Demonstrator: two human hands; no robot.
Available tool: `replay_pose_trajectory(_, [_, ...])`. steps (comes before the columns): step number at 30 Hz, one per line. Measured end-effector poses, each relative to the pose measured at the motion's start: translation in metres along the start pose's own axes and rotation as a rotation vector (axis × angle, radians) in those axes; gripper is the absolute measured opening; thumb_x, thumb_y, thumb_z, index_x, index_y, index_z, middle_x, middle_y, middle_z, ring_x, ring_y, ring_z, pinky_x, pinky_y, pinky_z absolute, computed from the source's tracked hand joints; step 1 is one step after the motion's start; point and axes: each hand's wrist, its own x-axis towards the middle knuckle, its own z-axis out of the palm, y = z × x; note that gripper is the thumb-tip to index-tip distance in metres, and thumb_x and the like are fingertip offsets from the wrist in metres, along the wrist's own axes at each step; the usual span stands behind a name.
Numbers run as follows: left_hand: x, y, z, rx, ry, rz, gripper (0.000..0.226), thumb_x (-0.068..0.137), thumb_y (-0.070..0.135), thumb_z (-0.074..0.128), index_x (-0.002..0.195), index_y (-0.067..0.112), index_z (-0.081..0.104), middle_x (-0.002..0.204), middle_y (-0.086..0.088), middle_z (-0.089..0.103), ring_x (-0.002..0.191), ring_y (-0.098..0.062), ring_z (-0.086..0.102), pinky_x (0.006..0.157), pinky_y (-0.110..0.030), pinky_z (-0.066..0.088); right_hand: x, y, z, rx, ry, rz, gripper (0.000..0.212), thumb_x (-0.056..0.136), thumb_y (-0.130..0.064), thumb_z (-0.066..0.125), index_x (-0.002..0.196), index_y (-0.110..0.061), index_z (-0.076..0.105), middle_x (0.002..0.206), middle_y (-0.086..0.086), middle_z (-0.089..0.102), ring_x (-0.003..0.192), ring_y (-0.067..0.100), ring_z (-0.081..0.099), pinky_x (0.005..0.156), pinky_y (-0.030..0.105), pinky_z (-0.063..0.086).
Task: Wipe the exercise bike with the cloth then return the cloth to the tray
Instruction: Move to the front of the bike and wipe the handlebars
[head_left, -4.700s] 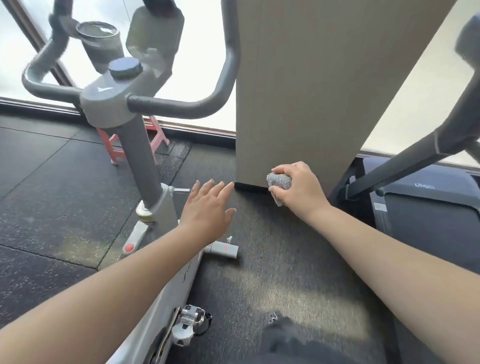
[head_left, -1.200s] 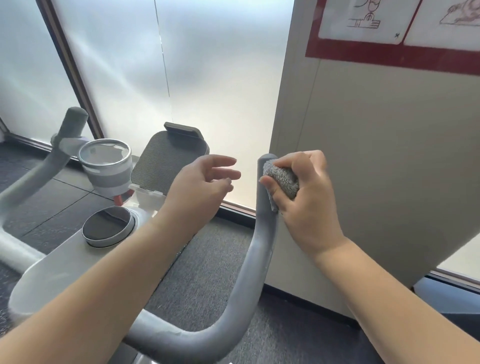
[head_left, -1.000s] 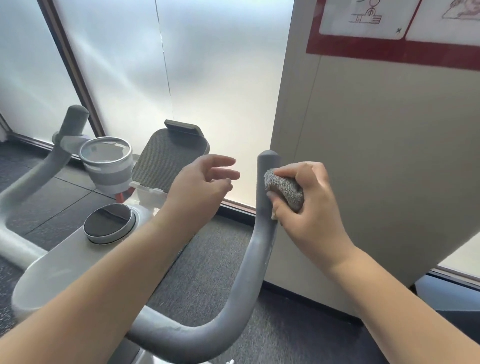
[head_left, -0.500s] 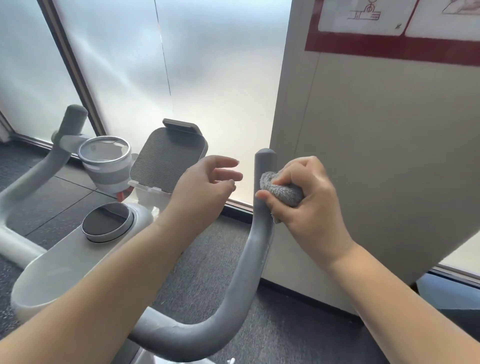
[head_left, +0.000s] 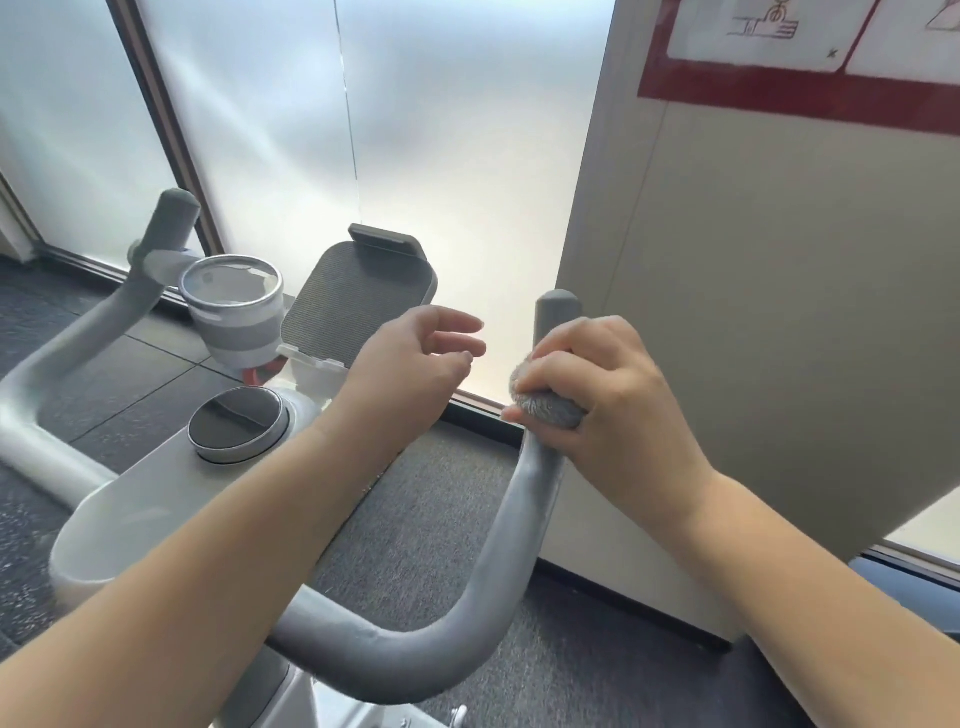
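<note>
The grey exercise bike's right handlebar curves up in front of me, ending in a capped tip. My right hand is shut on a bunched grey cloth, pressed around the upright part of that bar just below the tip. My left hand hovers in the air to the left of the bar, fingers loosely apart, holding nothing. The bike's white console with a round dark knob lies under my left forearm. No tray is in view.
A cup holder and a dark device holder stand at the front of the console. The left handlebar rises at far left. A beige panel stands close to the right of the bar; frosted glass is behind.
My right hand with the cloth has slid down the upright handlebar from its tip, so the cap now shows above the hand. My left hand has stayed hovering in place.
</note>
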Motion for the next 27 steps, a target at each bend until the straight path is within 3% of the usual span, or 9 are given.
replay_pose_trajectory(4, [0.0,0.0,0.0,-0.014,-0.001,-0.002,0.027,0.089,0.011,0.056,0.107,0.029,0.063,0.096,0.015,0.072,0.092,-0.012,0.068,0.087,-0.042,0.054,0.026,0.006,-0.001,-0.017,0.073,0.042,0.022,0.071,-0.027,0.079,0.078,-0.008,0.071,0.095,0.007,0.062,0.093,0.031,0.053,0.083,0.033,0.042])
replay_pose_trajectory(7, [0.001,0.001,0.003,-0.012,-0.027,0.015,0.027,0.088,0.012,0.056,0.107,0.03,0.064,0.096,0.015,0.073,0.092,-0.011,0.067,0.087,-0.041,0.054,-0.003,0.006,0.007,0.044,0.052,0.044,0.017,0.071,-0.02,0.083,0.079,-0.009,0.072,0.097,0.004,0.061,0.095,0.03,0.053,0.085,0.033,0.043])
replay_pose_trajectory(10, [0.002,0.001,0.006,-0.019,-0.046,0.022,0.026,0.089,0.014,0.057,0.108,0.031,0.063,0.098,0.015,0.072,0.093,-0.01,0.067,0.087,-0.041,0.053,-0.031,0.0,0.005,0.218,0.02,0.102,0.018,0.076,-0.024,0.079,0.084,-0.01,0.072,0.098,0.003,0.06,0.096,0.026,0.056,0.087,0.033,0.045])
replay_pose_trajectory(12, [0.002,0.002,0.008,-0.034,-0.056,0.052,0.03,0.089,0.018,0.06,0.114,0.034,0.06,0.103,0.016,0.07,0.095,-0.009,0.066,0.088,-0.04,0.054,-0.022,0.003,-0.004,0.4,0.099,0.244,0.017,0.078,-0.023,0.076,0.089,-0.011,0.069,0.097,0.007,0.058,0.095,0.02,0.057,0.086,0.025,0.044])
replay_pose_trajectory(15, [0.001,0.008,0.009,-0.037,-0.089,0.129,0.045,0.086,0.023,0.066,0.125,0.042,0.052,0.114,0.017,0.065,0.094,-0.004,0.066,0.087,-0.033,0.054,0.01,0.019,-0.008,0.515,0.286,0.429,0.018,0.081,-0.027,0.074,0.091,-0.031,0.06,0.102,0.009,0.054,0.088,0.026,0.06,0.074,0.032,0.051])
replay_pose_trajectory(17, [0.0,0.011,0.012,-0.004,-0.108,0.182,0.052,0.084,0.021,0.069,0.127,0.044,0.051,0.119,0.018,0.062,0.093,0.0,0.066,0.085,-0.03,0.055,0.02,0.025,-0.004,0.589,0.269,0.499,0.022,0.082,-0.027,0.072,0.088,-0.04,0.055,0.105,0.009,0.053,0.083,0.03,0.061,0.069,0.035,0.053])
replay_pose_trajectory(20, [-0.001,0.012,0.017,0.066,-0.116,0.231,0.055,0.082,0.02,0.07,0.126,0.049,0.052,0.121,0.021,0.061,0.093,0.003,0.065,0.083,-0.031,0.056,-0.006,0.019,0.005,0.597,0.25,0.517,0.021,0.082,-0.02,0.071,0.088,-0.032,0.055,0.103,0.012,0.054,0.087,0.014,0.059,0.073,0.026,0.052])
replay_pose_trajectory(24, [0.001,0.013,0.022,0.099,-0.086,0.255,0.056,0.082,0.016,0.07,0.123,0.051,0.054,0.118,0.021,0.064,0.089,0.002,0.067,0.081,-0.032,0.055,-0.043,0.011,0.006,0.756,0.208,0.557,0.016,0.078,-0.028,0.072,0.089,-0.025,0.06,0.101,0.011,0.055,0.079,0.03,0.059,0.054,0.037,0.054])
replay_pose_trajectory(27, [0.007,0.018,0.023,0.131,-0.079,0.253,0.053,0.082,0.015,0.069,0.123,0.047,0.057,0.11,0.021,0.067,0.086,0.003,0.068,0.08,-0.027,0.053,-0.016,0.021,-0.005,0.759,0.231,0.651,0.016,0.084,-0.022,0.07,0.094,-0.019,0.058,0.097,0.012,0.058,0.07,0.022,0.06,0.055,0.036,0.054])
